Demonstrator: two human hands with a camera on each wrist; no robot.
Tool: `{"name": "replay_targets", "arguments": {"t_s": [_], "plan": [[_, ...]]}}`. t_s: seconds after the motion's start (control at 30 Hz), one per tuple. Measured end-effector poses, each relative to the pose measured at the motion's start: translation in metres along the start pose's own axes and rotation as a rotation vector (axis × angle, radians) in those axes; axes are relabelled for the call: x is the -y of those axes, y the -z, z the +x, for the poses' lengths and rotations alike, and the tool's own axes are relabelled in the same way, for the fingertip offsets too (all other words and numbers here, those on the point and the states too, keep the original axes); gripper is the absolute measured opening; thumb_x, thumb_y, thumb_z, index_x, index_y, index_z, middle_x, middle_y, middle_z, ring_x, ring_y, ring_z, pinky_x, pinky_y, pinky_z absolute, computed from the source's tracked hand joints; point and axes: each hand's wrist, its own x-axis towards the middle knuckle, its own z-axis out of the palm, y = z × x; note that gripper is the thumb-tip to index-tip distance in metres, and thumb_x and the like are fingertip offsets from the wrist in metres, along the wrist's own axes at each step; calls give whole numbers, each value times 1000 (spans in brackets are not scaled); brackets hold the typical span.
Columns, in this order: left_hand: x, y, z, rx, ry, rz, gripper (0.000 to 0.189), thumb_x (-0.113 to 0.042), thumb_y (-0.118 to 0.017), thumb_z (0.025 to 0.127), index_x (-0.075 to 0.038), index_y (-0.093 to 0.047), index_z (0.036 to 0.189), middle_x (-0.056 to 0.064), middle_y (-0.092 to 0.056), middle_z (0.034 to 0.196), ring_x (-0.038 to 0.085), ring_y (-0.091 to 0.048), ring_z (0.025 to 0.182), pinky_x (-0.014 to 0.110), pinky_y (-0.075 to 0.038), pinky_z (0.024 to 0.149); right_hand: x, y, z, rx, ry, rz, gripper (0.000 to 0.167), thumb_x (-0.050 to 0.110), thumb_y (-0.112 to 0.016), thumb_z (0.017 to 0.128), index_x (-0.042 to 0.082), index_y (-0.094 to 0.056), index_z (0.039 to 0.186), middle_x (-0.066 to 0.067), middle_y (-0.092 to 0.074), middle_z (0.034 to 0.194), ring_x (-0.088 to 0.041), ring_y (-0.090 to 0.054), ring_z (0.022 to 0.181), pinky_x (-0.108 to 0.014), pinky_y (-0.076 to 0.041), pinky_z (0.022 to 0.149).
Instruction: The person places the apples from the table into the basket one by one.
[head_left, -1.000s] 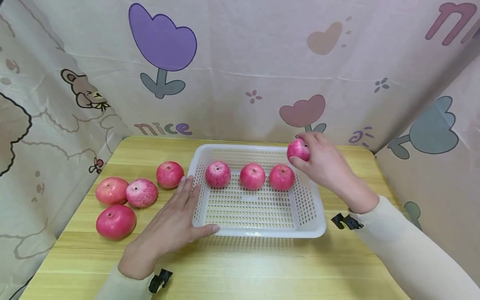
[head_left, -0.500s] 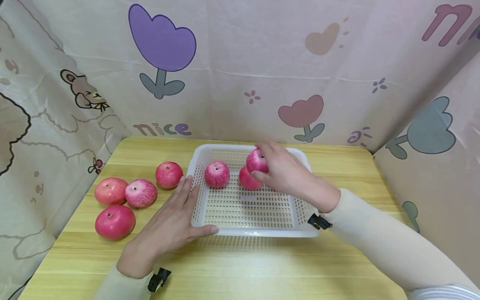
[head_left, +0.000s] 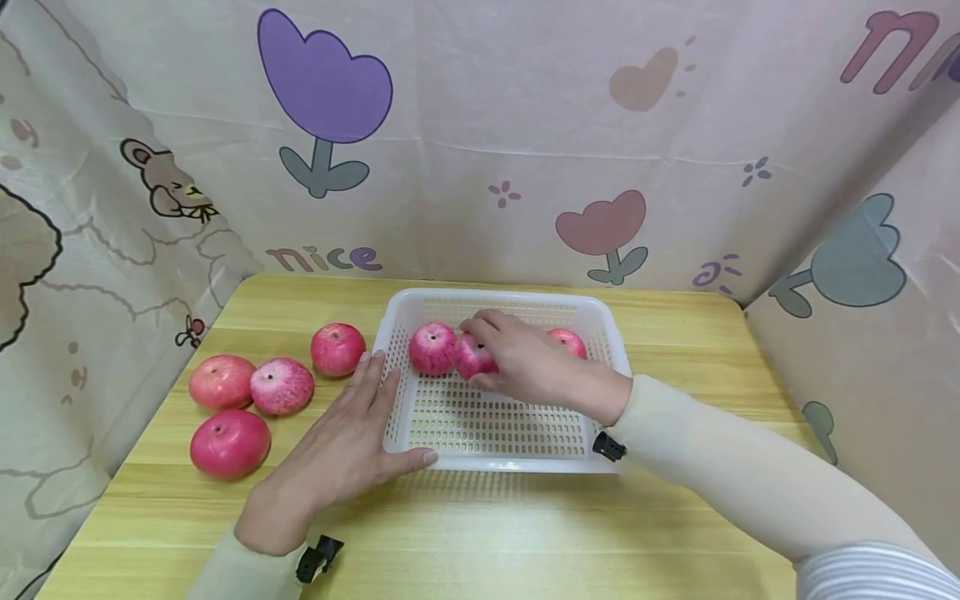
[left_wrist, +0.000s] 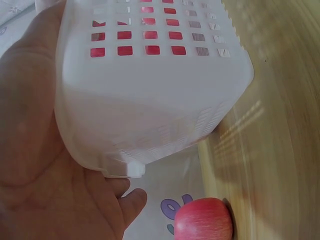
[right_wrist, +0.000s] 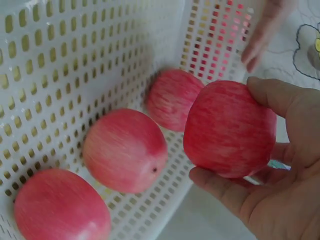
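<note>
My right hand (head_left: 521, 354) grips a red-pink apple (right_wrist: 230, 130) with thumb and fingers around its sides, over the white plastic basket (head_left: 517, 463). In the right wrist view the held apple hangs above the floor of the basket, where three apples lie in a row: a far apple (right_wrist: 172, 100), a middle apple (right_wrist: 125, 150) and a near apple (right_wrist: 62, 207). The head view shows the streaked left apple (head_left: 432, 348) and part of the right apple (head_left: 567, 342); the right hand hides the middle one. Fingers extended, my left hand (head_left: 337, 446) rests against the basket's left rim.
Left of the basket, several loose apples lie on the wooden table (head_left: 487, 542): one apple (head_left: 338, 349) beside the left fingertips, and a pale red apple (head_left: 222, 382), a streaked apple (head_left: 282, 386) and a large apple (head_left: 230, 444) grouped together. A printed curtain (head_left: 457, 108) hangs behind.
My right hand has carried the apple from above the basket's back right corner leftward and lower, to beside the left apple. The left hand stays at the rim.
</note>
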Motion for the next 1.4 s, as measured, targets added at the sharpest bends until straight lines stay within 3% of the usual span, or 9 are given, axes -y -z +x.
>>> {"name": "replay_targets", "arguments": {"t_s": [0.23, 0.43, 0.73, 1.17, 1.4], "plan": [[0, 0, 1, -4, 2, -5, 132, -96, -49, 80, 1, -25, 166, 22, 0, 177, 44, -4, 163, 63, -24, 127, -1, -13, 8, 67, 80, 2, 74, 33, -84, 91, 6, -51, 152, -10, -56, 148, -26, -60, 131, -42, -51, 113], [-1, 0, 1, -4, 1, -11, 131, -95, -50, 81, 0, -25, 166, 21, 0, 177, 44, -3, 163, 63, -24, 127, -3, -24, 13, 109, 128, -58, 73, 33, -84, 92, 8, -51, 152, -11, -57, 148, -26, -59, 131, -42, -52, 111], [0, 0, 2, 9, 8, -9, 132, -96, -50, 79, 0, -24, 167, 21, 1, 177, 44, -3, 163, 64, -23, 127, -6, -38, 14, 98, 207, -157, 67, 35, -83, 92, 9, -55, 147, -8, -61, 137, -21, -62, 120, -35, -56, 104], [0, -1, 2, 10, 15, -16, 132, -96, -51, 79, -1, -23, 167, 20, 2, 177, 43, -2, 164, 63, -23, 127, -6, -50, 19, 139, 206, -166, 70, 38, -84, 91, 9, -55, 147, -6, -61, 139, -19, -62, 122, -33, -56, 105], [1, -2, 2, -3, 7, -13, 133, -97, -49, 79, 0, -23, 167, 20, 1, 177, 42, -2, 164, 62, -23, 127, -5, -54, 20, 195, 154, -162, 77, 41, -82, 93, 10, -49, 156, -8, -56, 152, -23, -60, 135, -37, -54, 110]]}}
